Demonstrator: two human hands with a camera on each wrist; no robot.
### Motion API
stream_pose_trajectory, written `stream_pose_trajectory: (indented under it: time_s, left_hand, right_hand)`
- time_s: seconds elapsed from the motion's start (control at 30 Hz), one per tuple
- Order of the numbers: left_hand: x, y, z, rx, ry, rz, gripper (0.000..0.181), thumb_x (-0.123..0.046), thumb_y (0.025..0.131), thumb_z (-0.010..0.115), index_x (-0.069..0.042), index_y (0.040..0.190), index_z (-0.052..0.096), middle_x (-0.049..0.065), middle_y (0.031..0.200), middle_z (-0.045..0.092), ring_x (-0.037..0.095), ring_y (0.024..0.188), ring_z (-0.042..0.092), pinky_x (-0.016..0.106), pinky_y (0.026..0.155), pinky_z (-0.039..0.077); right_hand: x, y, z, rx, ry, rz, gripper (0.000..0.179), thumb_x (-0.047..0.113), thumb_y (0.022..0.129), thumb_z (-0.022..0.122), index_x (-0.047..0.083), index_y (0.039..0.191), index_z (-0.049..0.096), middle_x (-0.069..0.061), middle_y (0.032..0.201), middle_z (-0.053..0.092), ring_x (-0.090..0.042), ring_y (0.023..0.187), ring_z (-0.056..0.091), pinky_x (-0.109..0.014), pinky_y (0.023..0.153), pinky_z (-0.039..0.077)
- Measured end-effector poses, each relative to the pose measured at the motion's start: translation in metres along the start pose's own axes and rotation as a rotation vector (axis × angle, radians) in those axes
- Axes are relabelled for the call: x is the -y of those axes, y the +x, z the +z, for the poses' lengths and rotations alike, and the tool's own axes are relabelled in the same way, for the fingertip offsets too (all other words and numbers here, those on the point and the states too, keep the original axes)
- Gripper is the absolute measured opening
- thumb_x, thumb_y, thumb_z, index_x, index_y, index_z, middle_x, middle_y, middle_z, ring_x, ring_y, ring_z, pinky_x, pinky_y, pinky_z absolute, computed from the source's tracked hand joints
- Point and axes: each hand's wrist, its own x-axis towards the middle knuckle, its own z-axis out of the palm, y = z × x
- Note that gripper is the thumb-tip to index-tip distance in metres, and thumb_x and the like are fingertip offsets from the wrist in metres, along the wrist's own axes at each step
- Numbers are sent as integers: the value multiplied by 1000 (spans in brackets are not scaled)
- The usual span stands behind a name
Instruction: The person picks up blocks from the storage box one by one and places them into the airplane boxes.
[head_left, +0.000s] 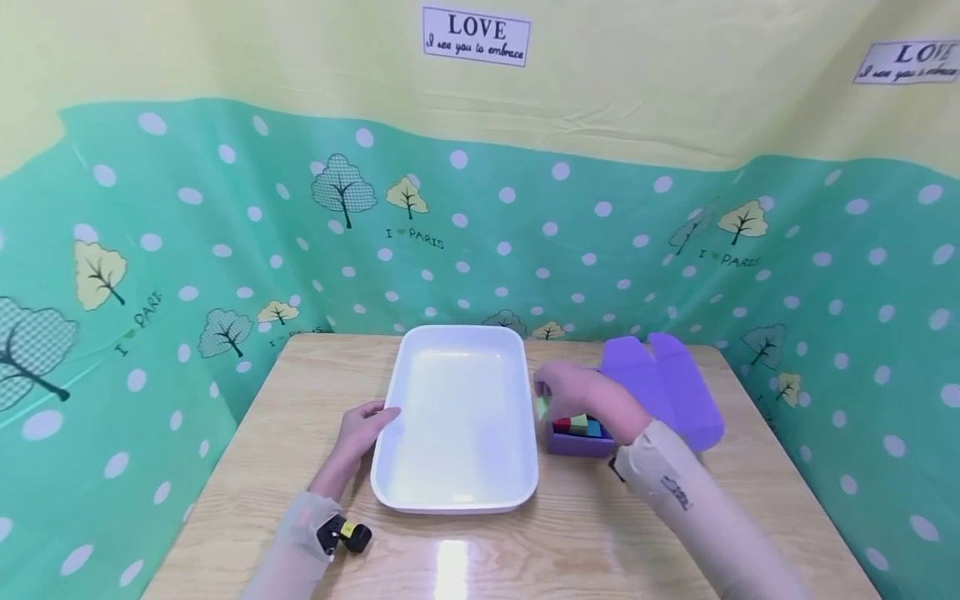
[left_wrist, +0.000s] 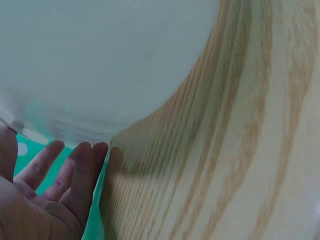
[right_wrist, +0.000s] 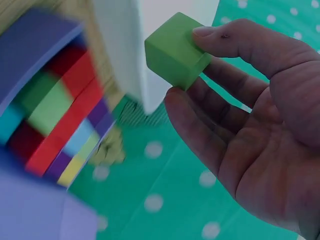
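Observation:
A white rectangular tray (head_left: 457,496) lies on the table, its inside bare. At its left side, my left hand (head_left: 363,429) holds the rim, thumb over the edge. The fingers (left_wrist: 75,172) are against the outer wall in the left wrist view. My right hand (head_left: 577,392) pinches a green block (right_wrist: 175,50) between thumb and fingertips, just off the tray's right side. Below that hand, an opened purple box (head_left: 577,447) holds several coloured blocks (right_wrist: 67,120) in red, green, blue, purple and yellow. My right forearm hides part of this box.
The purple lid (head_left: 663,387) stands folded back toward the right rear. Wood-grain table (head_left: 315,371) shows left of the tray and in front of it. A green and yellow patterned cloth (head_left: 502,225) hangs around the back and sides.

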Motion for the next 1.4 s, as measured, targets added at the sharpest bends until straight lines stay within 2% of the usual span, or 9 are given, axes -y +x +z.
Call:
stream_pose_trajectory:
  time_s: [0.17, 0.4, 0.63, 0.87, 1.07, 1.23, 1.4]
  left_hand:
    - [-1, -2, -1, -14, -6, 7, 65, -44, 83, 72, -2, 130, 58, 20, 120, 61, 26, 101, 62, 34, 86, 52]
    - [0, -1, 2, -16, -23, 3, 66, -45, 82, 72, -2, 130, 58, 21, 121, 61, 27, 102, 62, 34, 86, 53]
    - [1, 0, 2, -16, -17, -10, 67, -46, 82, 73, -2, 130, 58, 21, 121, 61, 26, 102, 62, 33, 85, 53]
    - [2, 2, 2, -8, -27, -8, 67, -47, 82, 72, -2, 130, 58, 21, 121, 61, 26, 102, 62, 34, 85, 53]
    - [2, 3, 1, -9, -37, -2, 67, -45, 82, 72, -1, 131, 57, 21, 121, 61, 26, 102, 62, 33, 86, 53]
    - [2, 2, 1, 9, -58, 4, 64, -43, 83, 72, -2, 129, 58, 20, 116, 64, 22, 93, 65, 31, 78, 56]
    - [2, 1, 2, 17, -76, 11, 64, -44, 83, 73, -1, 129, 59, 18, 112, 65, 19, 87, 66, 30, 74, 57]
  right_hand:
    - [-33, -20, -3, -43, 10, 52, 21, 3, 71, 75, 11, 85, 61, -1, 77, 55, -19, 71, 51, -30, 58, 46]
    - [-65, -33, -1, -76, -14, 54, 24, 10, 74, 82, 9, 88, 62, -1, 80, 55, -19, 75, 50, -31, 62, 45]
    - [-73, -31, 4, -49, -18, 85, 23, 9, 74, 81, 10, 88, 63, -1, 81, 56, -20, 76, 51, -31, 63, 46]
    - [-78, -25, 12, -13, -39, 159, 25, 12, 76, 82, 11, 91, 63, -1, 85, 56, -21, 79, 52, -32, 66, 48]
    - [-82, -22, 21, -17, -35, 194, 25, 13, 77, 82, 11, 95, 66, -2, 85, 58, -21, 79, 53, -34, 69, 49]
    - [-87, -20, 29, -36, -39, 174, 26, 12, 77, 81, 9, 99, 68, -2, 86, 59, -21, 78, 53, -35, 69, 49]
    - [-90, -18, 37, -59, -52, 144, 22, 10, 76, 80, 11, 95, 67, 0, 86, 61, -21, 79, 53, -37, 73, 51]
